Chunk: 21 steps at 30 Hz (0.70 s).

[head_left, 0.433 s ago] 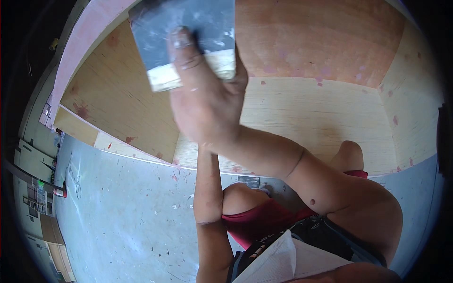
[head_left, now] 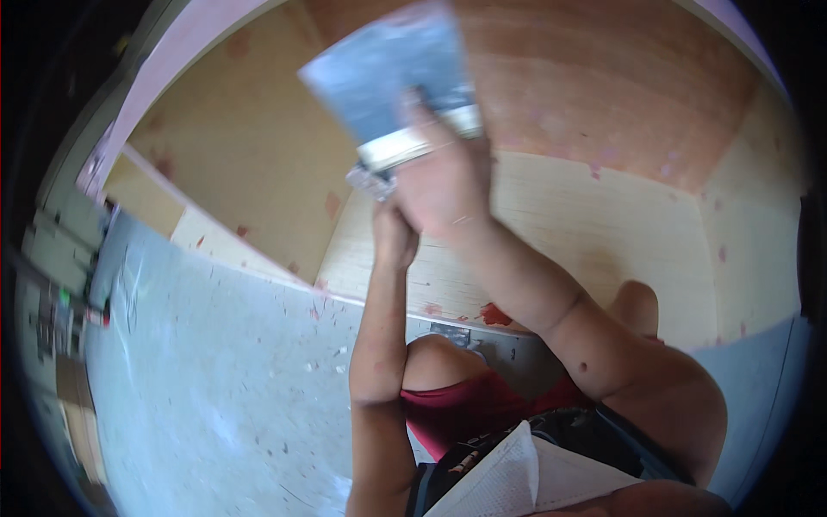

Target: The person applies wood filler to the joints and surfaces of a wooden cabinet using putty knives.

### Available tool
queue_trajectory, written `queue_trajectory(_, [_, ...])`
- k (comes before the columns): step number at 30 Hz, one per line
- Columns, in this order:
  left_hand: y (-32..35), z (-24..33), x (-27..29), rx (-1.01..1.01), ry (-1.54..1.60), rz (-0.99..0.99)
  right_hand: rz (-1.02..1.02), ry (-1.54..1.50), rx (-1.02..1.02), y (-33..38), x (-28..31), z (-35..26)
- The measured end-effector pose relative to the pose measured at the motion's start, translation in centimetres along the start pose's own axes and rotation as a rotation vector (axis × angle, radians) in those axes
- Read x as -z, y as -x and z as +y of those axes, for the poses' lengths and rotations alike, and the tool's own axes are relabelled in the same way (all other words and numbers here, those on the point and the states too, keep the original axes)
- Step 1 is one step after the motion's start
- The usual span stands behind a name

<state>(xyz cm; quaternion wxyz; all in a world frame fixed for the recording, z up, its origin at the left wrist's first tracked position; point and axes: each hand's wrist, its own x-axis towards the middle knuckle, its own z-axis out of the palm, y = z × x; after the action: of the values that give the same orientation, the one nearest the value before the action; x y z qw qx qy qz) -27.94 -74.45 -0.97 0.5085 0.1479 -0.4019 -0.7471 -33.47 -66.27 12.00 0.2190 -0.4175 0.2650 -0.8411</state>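
Over the wooden box my right hand (head_left: pixel 448 177) is closed on a wide scraper (head_left: pixel 396 73), its thumb pressed along the face. The scraper has a grey-blue smeared blade and a pale strip at the hand end; motion blurs it. My left hand (head_left: pixel 398 234) is just below and left of the right one, with its fingers curled shut. A small grey-white, smeared piece (head_left: pixel 372 181) sticks out above the left hand; I cannot make out what it is. The box's bare wooden bottom (head_left: pixel 594 228) lies beneath both hands, marked with reddish filler spots.
A divider panel (head_left: pixel 250 146) stands at the left and a reddish-brown curved back panel (head_left: pixel 594 77) at the far side. A pink rim (head_left: pixel 155 77) bends round the box. Grey floor (head_left: pixel 224 379) with scattered specks lies at the near left. My knee (head_left: pixel 444 362) is close to the box's front edge.
The scraper and my right hand have shifted right and turned. My left hand, mostly hidden behind the right before, now shows, with the grey-white piece above it. A red patch on the front edge is uncovered.
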Motion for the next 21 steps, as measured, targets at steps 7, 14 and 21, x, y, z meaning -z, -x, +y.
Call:
queue_trajectory(7, [-1.2,-0.1,-2.8,-0.070,0.231,-0.059,-0.164,0.088,0.039,-3.3,12.1,1.0])
queue_trajectory(14, [-0.1,0.7,-3.4,0.139,0.323,-0.236,-0.781,0.881,0.648,-3.4,14.8,0.8])
queue_trajectory(21, [0.5,0.3,-5.9,0.075,0.149,-0.306,-0.626,0.960,0.660,-3.6,20.2,2.0])
